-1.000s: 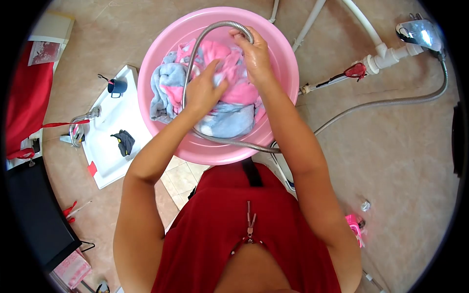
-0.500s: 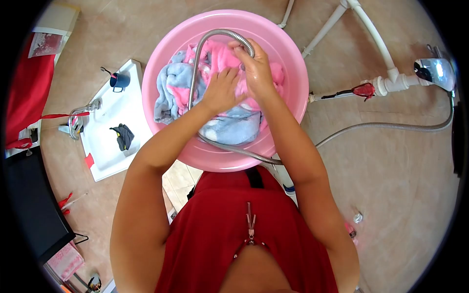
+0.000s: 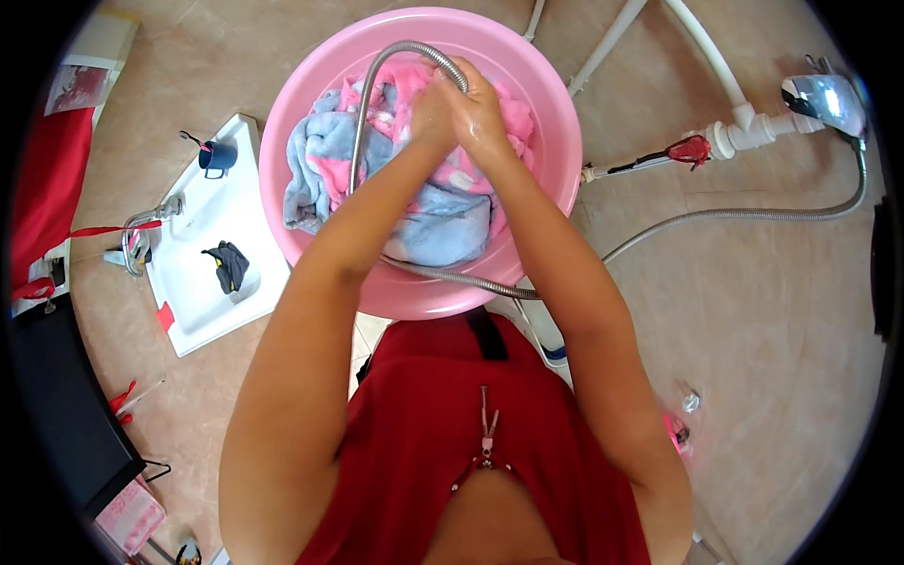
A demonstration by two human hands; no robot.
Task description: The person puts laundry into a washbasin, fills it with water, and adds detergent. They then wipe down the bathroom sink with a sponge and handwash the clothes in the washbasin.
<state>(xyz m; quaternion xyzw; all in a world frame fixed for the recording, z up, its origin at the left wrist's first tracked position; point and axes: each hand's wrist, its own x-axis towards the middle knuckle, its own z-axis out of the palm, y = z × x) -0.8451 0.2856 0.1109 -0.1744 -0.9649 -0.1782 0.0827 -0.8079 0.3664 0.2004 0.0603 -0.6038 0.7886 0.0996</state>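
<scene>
A large pink basin (image 3: 280,122) holds a fluffy pink, grey-blue and white cloth (image 3: 330,141) that lies in folds. My right hand (image 3: 478,115) is closed around the end of a metal shower hose (image 3: 363,113), which arches over the basin. My left hand (image 3: 433,115) presses up against the right one above the pink part of the cloth. Its fingers are partly hidden, so their grip does not show. The hose's outlet is covered by my hands.
On the left is a white sink (image 3: 193,306) with a tap (image 3: 141,235), a dark cup (image 3: 217,158) and a dark cloth (image 3: 226,266). White pipes (image 3: 612,42) and a chrome shower valve (image 3: 829,102) stand at right. The hose's lower run passes under my right forearm.
My left hand has lifted off the pink cloth and come against my right hand. The right hand still grips the hose. The whole view has shifted slightly.
</scene>
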